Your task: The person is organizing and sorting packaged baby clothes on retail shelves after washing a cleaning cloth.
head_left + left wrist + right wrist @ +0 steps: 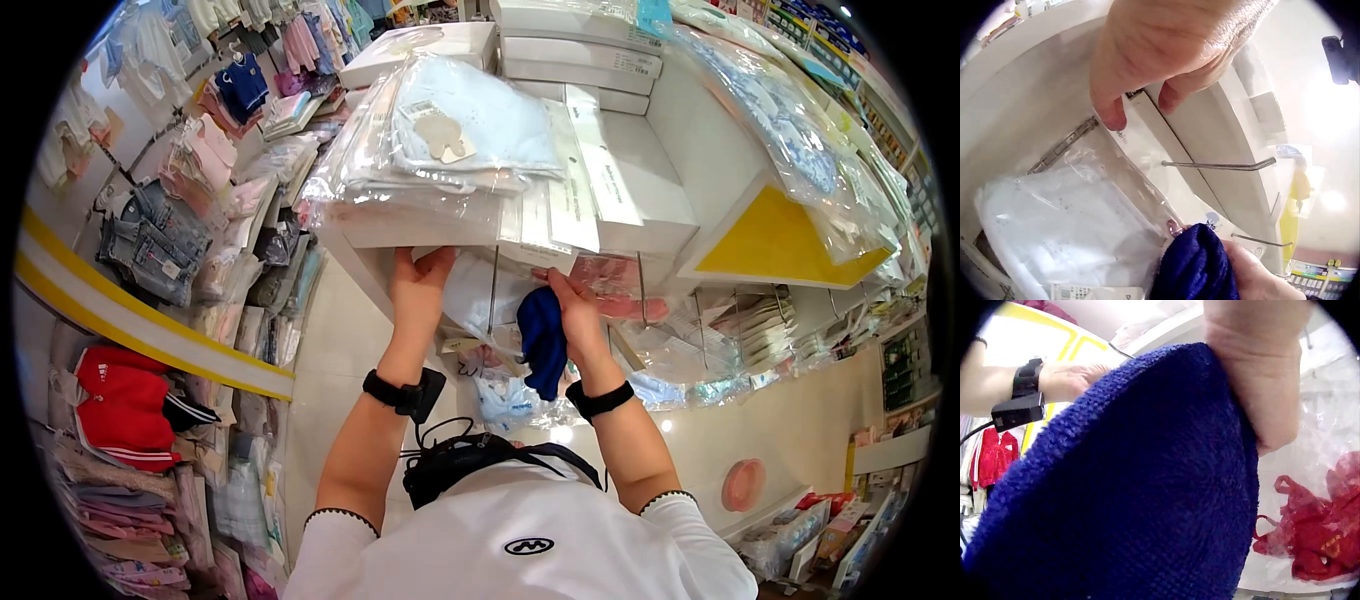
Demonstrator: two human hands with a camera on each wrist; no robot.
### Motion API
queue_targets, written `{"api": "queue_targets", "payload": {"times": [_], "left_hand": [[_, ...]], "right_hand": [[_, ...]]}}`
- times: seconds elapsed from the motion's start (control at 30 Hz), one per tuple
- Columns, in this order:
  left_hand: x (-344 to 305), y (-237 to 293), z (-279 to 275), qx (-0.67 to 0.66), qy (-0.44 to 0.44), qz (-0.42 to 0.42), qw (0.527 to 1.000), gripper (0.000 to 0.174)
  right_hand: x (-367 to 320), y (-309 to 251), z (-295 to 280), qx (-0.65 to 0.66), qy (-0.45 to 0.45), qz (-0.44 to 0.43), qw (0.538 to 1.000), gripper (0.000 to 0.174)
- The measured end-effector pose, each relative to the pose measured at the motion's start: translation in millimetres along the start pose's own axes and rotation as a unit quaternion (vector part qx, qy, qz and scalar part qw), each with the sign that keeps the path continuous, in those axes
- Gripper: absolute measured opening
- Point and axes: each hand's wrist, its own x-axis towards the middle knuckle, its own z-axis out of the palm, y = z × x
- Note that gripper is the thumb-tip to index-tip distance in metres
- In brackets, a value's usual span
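A dark-blue fuzzy cloth (543, 343) hangs folded from my right hand (578, 315), gripped by its upper part. In the right wrist view the cloth (1147, 481) fills much of the picture and covers the fingers. One right fingertip shows at the edge of a clear plastic bag (1072, 225) with white fabric inside. Under the shelf, my left hand (423, 285) reaches up with thumb and fingers apart. Its fingertips (1113, 119) are right at the bag's upper corner, and a gap shows between them and the thumb.
Metal hooks (1219, 165) stick out beneath the shelf. On top lie a bagged light-blue garment (475, 120) and white boxes (580, 60). Bagged red clothing (1316, 531) hangs to the right. Racks of folded clothes (260, 230) line the left side.
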Motion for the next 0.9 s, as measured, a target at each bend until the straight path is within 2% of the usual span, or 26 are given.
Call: {"api": "queue_targets", "payload": {"times": [0.03,0.13,0.23,0.33,0.4,0.47,0.5,0.6,0.63,0.67,0.73,0.8,0.9], "left_hand": [[1,-3,0,-0.005,-0.001,-0.002,1.0,0.045],[-11,0,7,0.102,0.045,0.034,0.993,0.039],[-34,21,-3,0.186,-0.071,0.017,0.98,0.029],[-59,82,9,0.231,-0.144,0.223,0.936,0.018],[-59,110,14,0.3,-0.115,0.364,0.874,0.02],[-51,131,21,0.372,-0.058,0.489,0.787,0.021],[-49,147,29,0.421,-0.045,0.477,0.77,0.025],[-31,158,44,0.54,-0.046,0.457,0.705,0.031],[-26,157,47,0.574,-0.051,0.455,0.679,0.033],[-24,154,47,0.581,-0.068,0.457,0.67,0.032],[-17,147,45,0.596,-0.106,0.461,0.649,0.032],[-19,149,44,0.604,-0.121,0.454,0.644,0.029],[-26,153,52,0.585,-0.123,0.476,0.645,0.03]], "right_hand": [[7,4,-1,0.007,-0.001,-0.015,1.0,0.026],[22,7,4,0.03,0.013,-0.021,0.999,0.026],[38,11,8,0.027,0.036,-0.035,0.998,0.024],[57,33,3,-0.001,0.014,-0.095,0.995,0.031],[58,41,2,-0.037,-0.007,-0.147,0.988,0.038],[40,43,-3,-0.045,-0.031,-0.126,0.991,0.044],[28,43,-8,-0.049,-0.042,-0.116,0.991,0.047],[-4,36,-25,-0.149,-0.055,0.007,0.987,0.048],[-9,42,-35,-0.175,-0.067,-0.012,0.982,0.048],[-12,47,-43,-0.199,-0.079,-0.034,0.976,0.048],[-28,40,-44,-0.138,-0.058,-0.002,0.989,0.04],[-40,39,-51,-0.089,-0.061,0.023,0.994,0.036],[-53,38,-61,-0.101,-0.068,0.01,0.992,0.028]]}}
